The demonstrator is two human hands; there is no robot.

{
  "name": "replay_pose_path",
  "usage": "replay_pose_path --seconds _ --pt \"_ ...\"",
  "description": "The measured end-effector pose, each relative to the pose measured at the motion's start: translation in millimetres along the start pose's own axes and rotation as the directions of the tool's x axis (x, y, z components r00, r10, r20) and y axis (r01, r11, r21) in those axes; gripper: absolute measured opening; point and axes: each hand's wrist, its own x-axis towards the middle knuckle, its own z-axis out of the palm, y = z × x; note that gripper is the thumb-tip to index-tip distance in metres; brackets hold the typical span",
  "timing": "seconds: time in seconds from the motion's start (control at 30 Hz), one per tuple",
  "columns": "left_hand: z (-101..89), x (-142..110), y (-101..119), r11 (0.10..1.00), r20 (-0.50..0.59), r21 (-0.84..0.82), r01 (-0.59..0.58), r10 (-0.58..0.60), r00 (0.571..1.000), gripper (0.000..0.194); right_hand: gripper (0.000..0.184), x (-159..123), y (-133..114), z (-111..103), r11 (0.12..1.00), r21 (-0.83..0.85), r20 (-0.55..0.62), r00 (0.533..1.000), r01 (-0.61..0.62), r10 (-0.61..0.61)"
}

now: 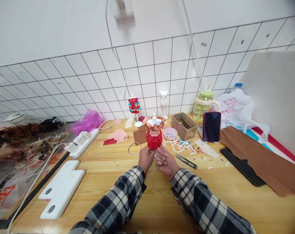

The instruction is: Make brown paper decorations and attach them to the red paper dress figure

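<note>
A miniature dress form [154, 121] stands upright in front of me, wearing a red doll dress [154, 139] with a jagged brown and pink collar. My left hand [145, 159] is closed around the form below the dress; its stand is hidden there. At the lower right of the dress, my right hand [167, 162] has its fingers curled and pinched on the hem. Small spring scissors [186, 161] lie just right of that hand. Left of the form is a thin ring [134, 149], near pieces of brown felt [139, 136].
White strips [180, 144], a pink dish [170, 133] and an open box [185, 125] lie to the right. A phone [211, 126] stands before a green-lidded jug [203, 105]. Another dressed form [134, 106] stands behind. At left are a power strip [83, 143] and another person's hand [6, 152].
</note>
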Motion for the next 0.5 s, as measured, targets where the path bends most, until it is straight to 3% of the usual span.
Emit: replay_pose_path --seconds 0.2,0.5 --pt "1.0 1 -4 1.000 0.010 0.004 -0.003 0.003 1.000 0.015 0.026 6 7 0 0.998 0.004 -0.068 0.996 0.065 -0.065" --pt "1.8 1 -5 1.000 0.014 0.008 -0.021 0.020 1.000 0.016 0.033 11 7 -1 0.996 0.054 -0.111 0.992 0.068 -0.062"
